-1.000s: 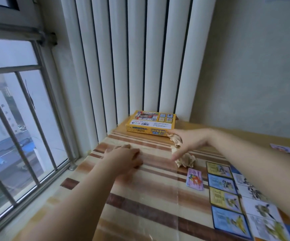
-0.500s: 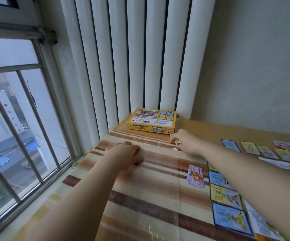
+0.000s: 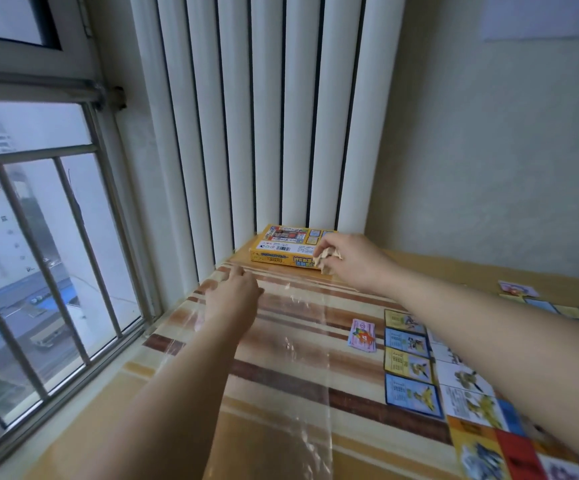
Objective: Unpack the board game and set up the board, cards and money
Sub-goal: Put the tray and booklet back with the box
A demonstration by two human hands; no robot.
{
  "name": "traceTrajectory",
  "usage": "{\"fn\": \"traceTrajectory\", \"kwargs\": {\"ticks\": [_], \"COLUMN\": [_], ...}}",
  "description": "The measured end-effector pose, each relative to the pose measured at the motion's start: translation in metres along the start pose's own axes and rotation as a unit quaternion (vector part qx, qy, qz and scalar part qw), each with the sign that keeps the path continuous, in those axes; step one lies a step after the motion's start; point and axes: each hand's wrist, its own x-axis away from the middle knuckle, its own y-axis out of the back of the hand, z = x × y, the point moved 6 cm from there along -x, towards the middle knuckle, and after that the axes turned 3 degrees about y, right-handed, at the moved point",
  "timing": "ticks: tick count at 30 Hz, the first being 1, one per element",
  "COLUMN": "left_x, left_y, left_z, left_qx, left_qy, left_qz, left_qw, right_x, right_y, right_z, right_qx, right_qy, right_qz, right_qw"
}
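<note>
At the far left corner of the table, seen from the head camera, the game box (image 3: 288,247) lies flat against the foot of the white vertical slats (image 3: 264,116), yellow long side toward the camera. The right hand (image 3: 348,263) is extended to the near right corner of the box, back of the hand up, wrist roughly level. Its thumb and fingers are curled round a crumpled beige wad (image 3: 326,260), which hangs just in front of the box side. Whether the wad touches the box cannot be told. The left hand (image 3: 234,299) rests palm down on the striped cloth (image 3: 281,375), short of the box and apart from it, with fingers loosely bent and nothing visible in its grasp. Both forearms reach forward and converge toward the box. A pink money note (image 3: 362,335) lies flat on the cloth, just left of a column of cards (image 3: 407,362). The column borders the board (image 3: 471,403) at the right, where the right forearm covers part of it. More cards (image 3: 558,310) lie in a row farther back at the right. The left table edge runs along the sill beneath the barred window (image 3: 38,271); the rear edge meets the slats and the wall. Between the left forearm and the card column lies a broad band of cloth, carrying only the money note.
</note>
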Motion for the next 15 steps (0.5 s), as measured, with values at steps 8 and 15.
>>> {"fn": "traceTrajectory", "kwargs": {"ticks": [8, 15], "left_x": [0.081, 0.193], "left_y": [0.108, 0.189], "left_z": [0.018, 0.0], "left_qx": [0.219, 0.423], "left_qy": [0.065, -0.015], "left_qz": [-0.167, -0.265], "left_qw": [0.959, 0.866], "right_x": [0.083, 0.148], "right_y": [0.018, 0.037], "right_z": [0.085, 0.144], "right_qx": [-0.103, -0.148], "right_qy": [0.006, 0.02], "right_qz": [0.013, -0.002], "right_qw": [0.995, 0.989]}}
